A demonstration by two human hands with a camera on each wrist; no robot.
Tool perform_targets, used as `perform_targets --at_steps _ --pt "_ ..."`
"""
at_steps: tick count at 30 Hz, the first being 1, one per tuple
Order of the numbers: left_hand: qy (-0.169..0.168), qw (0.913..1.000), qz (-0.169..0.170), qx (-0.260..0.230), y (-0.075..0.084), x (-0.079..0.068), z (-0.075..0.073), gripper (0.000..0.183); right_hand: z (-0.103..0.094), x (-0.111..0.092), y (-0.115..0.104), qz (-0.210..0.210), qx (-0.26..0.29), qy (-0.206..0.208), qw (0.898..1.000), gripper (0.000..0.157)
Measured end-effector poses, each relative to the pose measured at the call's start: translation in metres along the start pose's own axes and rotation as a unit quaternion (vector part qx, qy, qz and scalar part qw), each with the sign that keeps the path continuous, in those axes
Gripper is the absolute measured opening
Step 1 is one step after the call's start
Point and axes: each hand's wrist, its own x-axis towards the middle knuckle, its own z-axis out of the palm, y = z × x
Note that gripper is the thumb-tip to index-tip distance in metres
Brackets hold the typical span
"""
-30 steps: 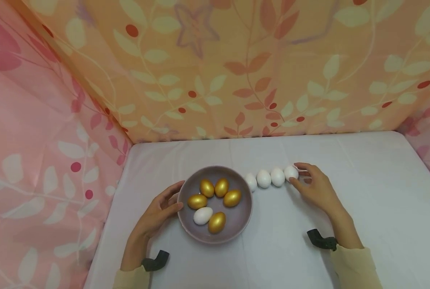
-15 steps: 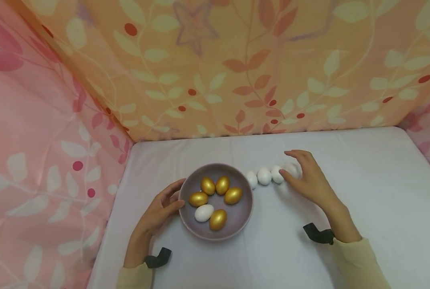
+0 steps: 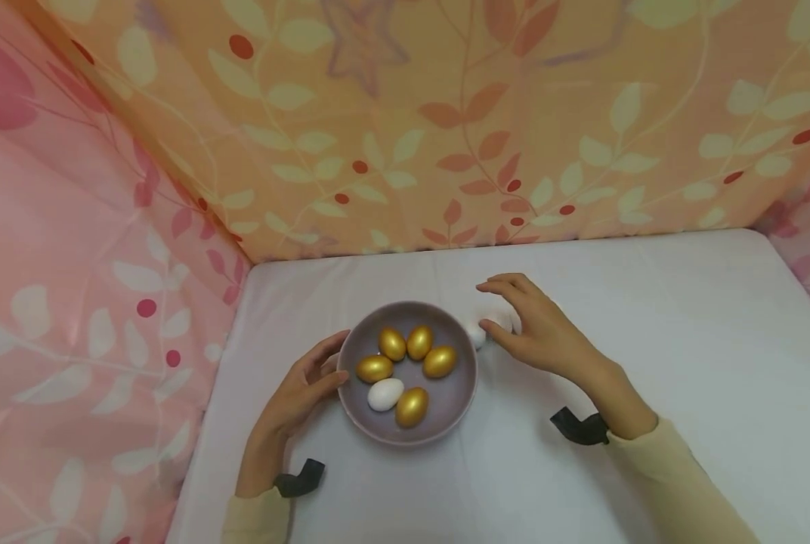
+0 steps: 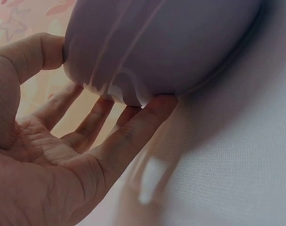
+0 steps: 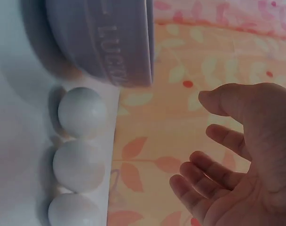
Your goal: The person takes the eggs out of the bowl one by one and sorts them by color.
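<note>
A greyish-purple bowl (image 3: 449,412) stands on the white table, holding several gold eggs (image 3: 412,408) and one white egg (image 3: 385,394). My left hand (image 3: 310,385) holds the bowl's left side. In the left wrist view its thumb (image 4: 51,52) touches the outer wall, and the other fingertips meet the wall lower down. Just right of the bowl, my right hand (image 3: 541,329) hovers above a row of white eggs, fingers spread and loosely bent, nothing in its grasp. It hides part of the row. Three row eggs (image 5: 79,165) show in the right wrist view.
White cloth covers the table (image 3: 684,340). An orange leaf-patterned curtain (image 3: 405,151) hangs along the back edge, and a pink one (image 3: 92,340) along the left. Both wrists wear a dark curved piece (image 3: 578,427).
My right hand has left the rightmost white egg of the row and moved left over the eggs, toward the bowl, fingers opening. My left hand stays at the bowl.
</note>
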Motion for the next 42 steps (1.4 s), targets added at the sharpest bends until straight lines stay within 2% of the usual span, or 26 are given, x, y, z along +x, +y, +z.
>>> perform_targets --at_steps 4,7,10,19,24,30,35,42 --pt "-0.002 1.0000 -0.003 0.000 0.002 0.001 0.000 0.069 0.003 0.008 -0.009 -0.036 -0.009 -0.005 0.999 0.050" --pt "-0.001 1.0000 -0.005 -0.002 0.003 0.003 0.001 0.069 0.004 0.012 -0.015 -0.044 0.006 -0.013 0.999 0.049" --pt "0.000 1.0000 -0.005 -0.002 0.003 0.005 0.001 0.069 0.008 0.017 -0.022 -0.050 0.016 -0.040 0.998 0.046" --pt "-0.001 0.9999 0.011 0.006 0.003 0.003 -0.006 0.068 0.042 0.035 -0.051 -0.105 0.015 -0.111 0.988 0.041" --pt "0.004 1.0000 0.002 0.007 0.002 0.003 -0.007 0.069 0.053 0.048 -0.067 -0.133 0.014 -0.140 0.981 0.037" --pt "0.013 0.9999 -0.008 0.008 0.001 0.002 -0.005 0.069 0.065 0.058 -0.077 -0.153 -0.005 -0.188 0.970 0.034" --pt "0.008 1.0000 -0.003 0.002 0.000 0.002 -0.003 0.069 0.073 0.061 -0.081 -0.164 -0.006 -0.249 0.954 0.032" --pt "-0.003 1.0000 0.002 0.006 -0.001 0.000 -0.004 0.068 0.082 0.063 -0.085 -0.157 -0.020 -0.309 0.938 0.036"
